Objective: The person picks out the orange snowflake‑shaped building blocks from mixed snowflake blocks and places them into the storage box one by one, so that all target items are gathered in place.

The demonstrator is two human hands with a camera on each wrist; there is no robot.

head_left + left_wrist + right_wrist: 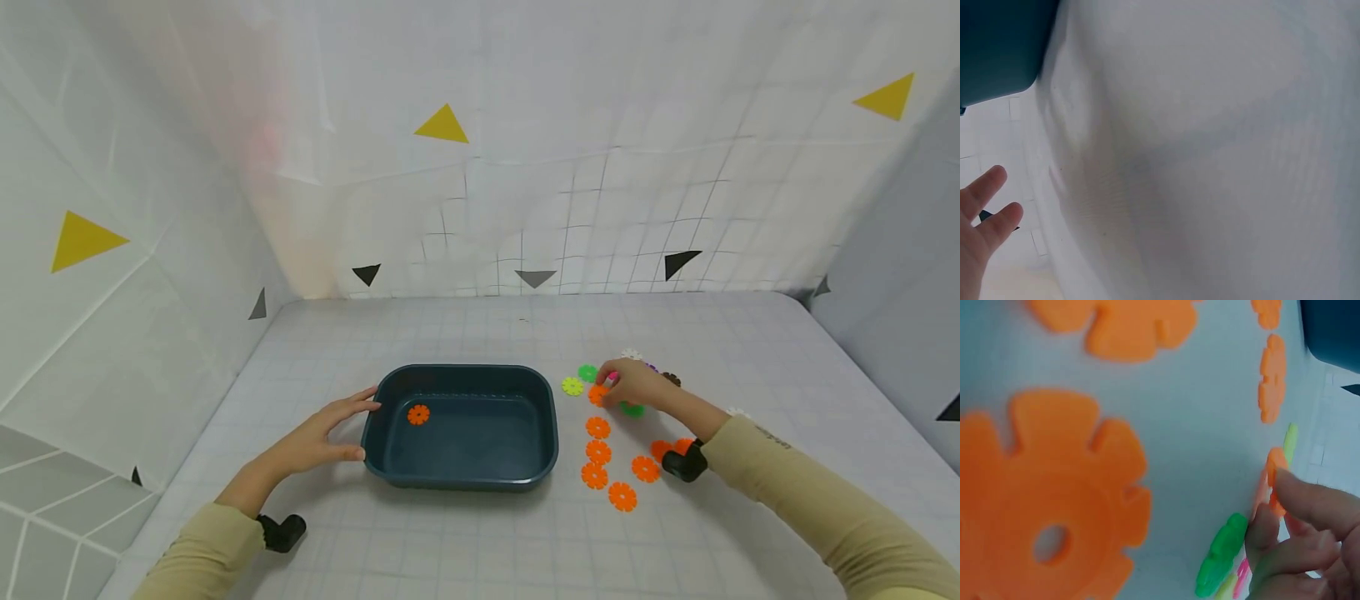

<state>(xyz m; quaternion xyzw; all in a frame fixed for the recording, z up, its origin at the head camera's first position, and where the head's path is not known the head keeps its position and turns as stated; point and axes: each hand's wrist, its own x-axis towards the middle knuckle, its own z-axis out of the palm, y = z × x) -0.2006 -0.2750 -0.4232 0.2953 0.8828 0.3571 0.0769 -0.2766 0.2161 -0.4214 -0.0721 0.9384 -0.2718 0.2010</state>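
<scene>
A dark teal rectangular tub (461, 485) stands on the table with one orange notched plastic disc (418, 414) inside. My left hand (322, 433) is at its left side, fingers spread, fingertips at the rim; the left wrist view has two of its fingers extended. Right of the tub, my right hand (637, 385) pinches another orange notched disc (1277, 464) between thumb and fingers, low over the table. Around that hand lie a green disc (588, 373), a yellow-green disc (572, 387) and a further green disc (1221, 555); it partly hides several others.
Several loose orange discs (597, 452) lie between the tub and my right forearm, some beneath the black wrist camera (684, 462). A white disc (631, 354) and a dark brown disc (672, 379) lie beyond the right hand. White sheet walls (525, 208) enclose the table.
</scene>
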